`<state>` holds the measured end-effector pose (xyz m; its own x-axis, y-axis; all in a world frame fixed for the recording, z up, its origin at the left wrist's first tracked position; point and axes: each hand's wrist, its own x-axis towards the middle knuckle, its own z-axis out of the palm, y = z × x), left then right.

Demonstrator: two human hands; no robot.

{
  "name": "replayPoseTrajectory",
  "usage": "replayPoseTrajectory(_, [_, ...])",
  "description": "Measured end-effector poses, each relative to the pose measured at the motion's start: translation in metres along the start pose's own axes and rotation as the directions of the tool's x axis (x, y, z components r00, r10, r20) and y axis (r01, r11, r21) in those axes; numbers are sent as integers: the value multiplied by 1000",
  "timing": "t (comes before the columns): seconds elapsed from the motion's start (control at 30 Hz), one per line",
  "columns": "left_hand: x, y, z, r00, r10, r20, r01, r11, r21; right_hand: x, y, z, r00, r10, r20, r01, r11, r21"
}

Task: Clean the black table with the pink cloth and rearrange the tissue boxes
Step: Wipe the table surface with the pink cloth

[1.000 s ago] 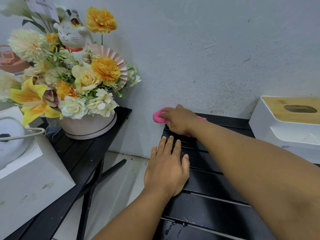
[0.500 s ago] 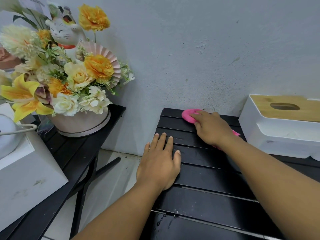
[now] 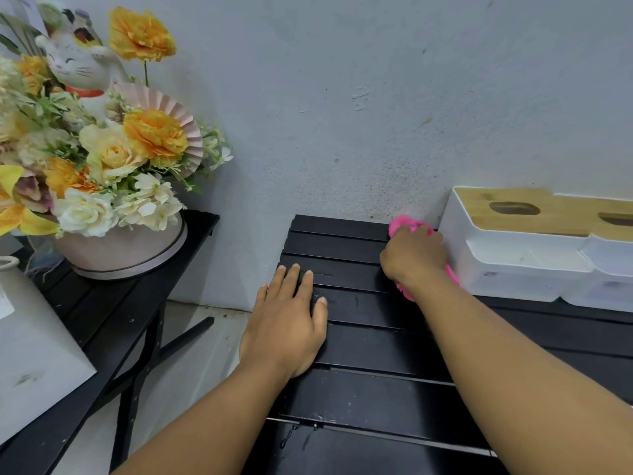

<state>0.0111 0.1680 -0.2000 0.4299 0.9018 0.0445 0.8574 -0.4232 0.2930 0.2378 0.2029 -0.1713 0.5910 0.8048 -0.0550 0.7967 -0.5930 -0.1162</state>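
Observation:
The black slatted table [image 3: 373,341] fills the lower right of the head view. My right hand [image 3: 414,258] presses the pink cloth [image 3: 406,226] onto the far slats, right beside the wall and touching the nearest tissue box. My left hand [image 3: 287,320] lies flat, fingers spread, on the table's left edge and holds nothing. Two white tissue boxes with wooden lids stand side by side at the far right: one [image 3: 507,248] next to the cloth, the other [image 3: 609,265] partly cut off by the frame.
A second black table [image 3: 113,317] stands at the left, carrying a pink pot of orange and white flowers [image 3: 120,173] with a cat figurine [image 3: 78,66], and a white box [image 3: 30,347]. A floor gap separates the tables. The grey wall [image 3: 376,97] lies directly behind.
My right hand has wiped the pink cloth rightward along the back of the table, from the left corner to the tissue box. My left hand has stayed planted.

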Motion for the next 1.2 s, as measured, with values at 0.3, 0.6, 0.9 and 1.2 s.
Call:
replayPoseTrajectory(0.3, [-1,1,1,1000,1,-2,-1,1000,3,-86,-2,2,973,-232,14,232,965,-118])
replayPoseTrajectory(0.6, [0,0,2,1000,10,-6,-9,1000,4,-13,-11,1,999,28,17,-27,998,-55])
replayPoseTrajectory(0.9, [0,1,3,1000,12,-26,-12,1000,7,-62,-18,5,966,-256,-38,253,965,-74])
replayPoseTrajectory(1.2, [-1,1,5,999,19,-29,-18,1000,22,-85,-3,8,950,-310,-36,304,945,-118])
